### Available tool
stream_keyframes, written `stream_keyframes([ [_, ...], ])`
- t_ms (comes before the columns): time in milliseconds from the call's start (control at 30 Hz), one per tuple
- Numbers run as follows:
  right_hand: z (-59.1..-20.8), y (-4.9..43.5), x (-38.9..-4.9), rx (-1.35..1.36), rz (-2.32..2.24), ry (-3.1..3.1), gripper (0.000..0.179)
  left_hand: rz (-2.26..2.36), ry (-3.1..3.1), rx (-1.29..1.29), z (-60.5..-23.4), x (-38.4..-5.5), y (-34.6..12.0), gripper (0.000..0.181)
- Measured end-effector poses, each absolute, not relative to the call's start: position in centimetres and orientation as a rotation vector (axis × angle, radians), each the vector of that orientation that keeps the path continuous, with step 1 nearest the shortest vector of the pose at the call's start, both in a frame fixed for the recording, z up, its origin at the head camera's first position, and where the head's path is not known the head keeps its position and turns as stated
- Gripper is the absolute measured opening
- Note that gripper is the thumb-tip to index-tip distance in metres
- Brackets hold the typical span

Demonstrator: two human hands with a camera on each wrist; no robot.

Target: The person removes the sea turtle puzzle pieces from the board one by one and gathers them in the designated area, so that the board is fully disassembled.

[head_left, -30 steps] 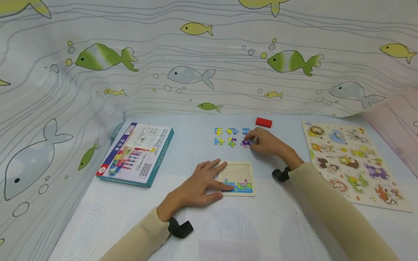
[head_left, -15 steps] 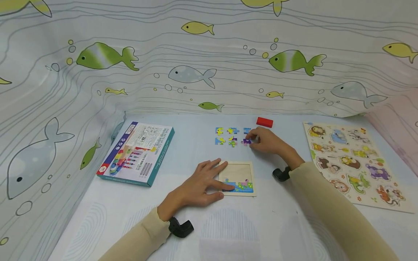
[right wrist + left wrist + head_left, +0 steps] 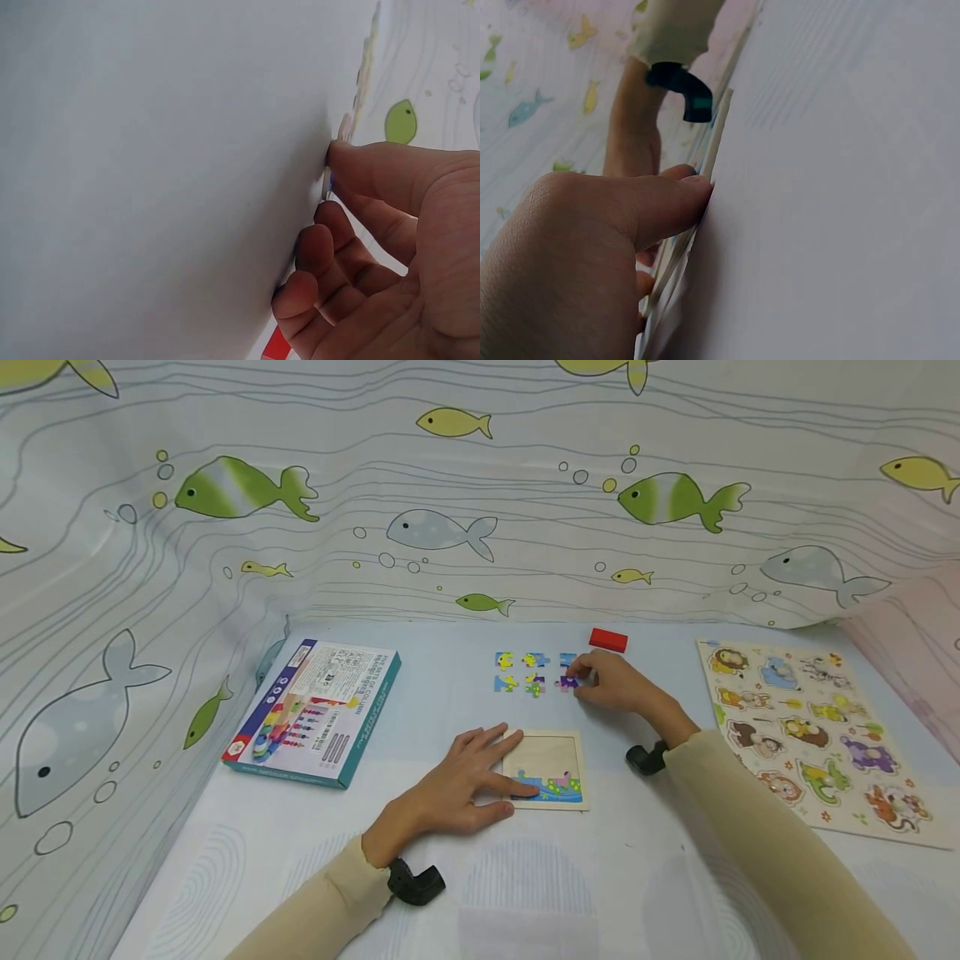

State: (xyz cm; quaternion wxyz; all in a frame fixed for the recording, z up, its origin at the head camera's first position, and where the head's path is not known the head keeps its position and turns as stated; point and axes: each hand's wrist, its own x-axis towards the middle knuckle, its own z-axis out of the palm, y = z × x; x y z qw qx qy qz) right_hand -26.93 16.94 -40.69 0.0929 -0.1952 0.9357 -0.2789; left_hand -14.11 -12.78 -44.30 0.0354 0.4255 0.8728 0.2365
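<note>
My left hand [image 3: 465, 785] lies with spread fingers over the left side of a small wooden puzzle tray [image 3: 584, 770]. Its index finger rests on the blue joined pieces [image 3: 561, 792] along the bottom of the tray; bare wood shows above them. In the left wrist view the thumb [image 3: 676, 201] lies along the tray's edge. Beyond the tray, my right hand [image 3: 615, 683] pinches a purple puzzle piece [image 3: 566, 682] at the table surface, partly hidden by the fingers. To its left lie more loose pieces [image 3: 535, 683] in two rows; another blue piece [image 3: 567, 659] is just behind it.
A red block [image 3: 608, 640] lies behind my right hand. On the left is a flat toy box [image 3: 315, 714] with teal sides. An animal peg board [image 3: 817, 735] lies at the right. A fish-printed cloth [image 3: 540, 560] rises behind the table.
My right hand has nudged the purple puzzle piece slightly away from me, nearly level with its row. The left hand stays on the tray. The view has shifted a little.
</note>
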Motion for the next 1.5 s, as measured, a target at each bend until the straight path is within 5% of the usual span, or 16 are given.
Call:
stream_keyframes([
  [633,-40.5,18.9,-25.2,-0.552,-0.980,2.712,0.026,0.716,2.681,1.335,-44.3,-14.3,-12.8,0.035],
  [1500,-39.4,14.6,-18.7,-1.006,-0.929,2.361,0.023,0.855,2.648,1.379,-44.4,-15.0,-12.9,0.026],
])
